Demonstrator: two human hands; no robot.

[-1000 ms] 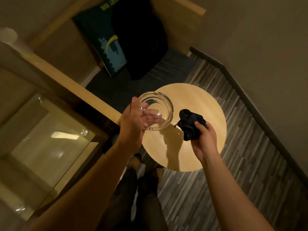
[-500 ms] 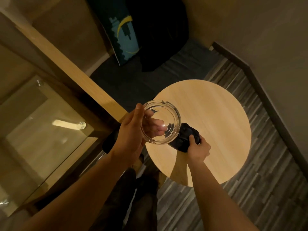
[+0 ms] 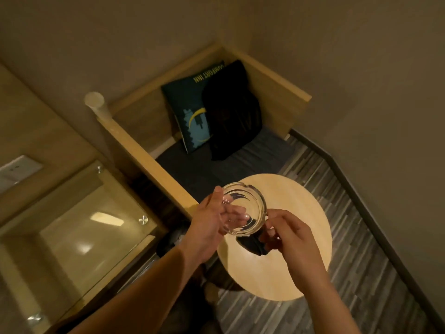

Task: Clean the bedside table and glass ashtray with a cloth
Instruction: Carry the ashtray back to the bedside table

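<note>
The left hand [image 3: 207, 227] holds the glass ashtray [image 3: 244, 209] in the air above the round wooden worktop [image 3: 310, 213], over its 9 o'clock edge. Its grip is closed on the ashtray's left rim, thumb on the upper edge and fingers showing through the glass from beneath. The ashtray is tilted, its hollow facing the camera.

The right hand [image 3: 291, 239] sits at the ashtray's 4 o'clock, its grip bunched around the dark cloth [image 3: 251, 245], which presses against the underside of the glass. How tightly the fingers close cannot be told, since the cloth hides them.

At 12 o'clock from the worktop, a printed cushion [image 3: 190, 116] and a black bag [image 3: 231, 109] lean in a wooden seat nook. A glass panel [image 3: 91, 227] lies at 9 o'clock.
</note>
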